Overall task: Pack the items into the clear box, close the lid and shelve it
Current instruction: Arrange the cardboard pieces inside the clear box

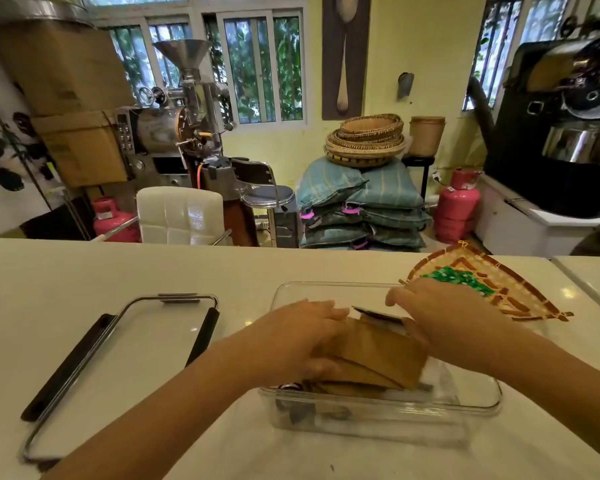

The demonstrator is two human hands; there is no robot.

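The clear box [471,403] stands on the white counter in front of me, its top uncovered. Several brown paper pouches [371,355] lie stacked inside it, with a dark pouch edge [374,315] showing behind them. My left hand [302,337] grips the left side of the pouch stack, thumb underneath. My right hand [437,313] presses on the right end of the stack, fingers reaching over the dark pouch. The clear lid [125,362] with black clip handles lies flat on the counter to the left of the box.
A woven tray [520,292] holding green items [461,278] lies at the right behind the box. The counter's far edge runs across the middle of the view. Beyond it stand a white chair [181,213], a stool, stacked sacks and roasting machines.
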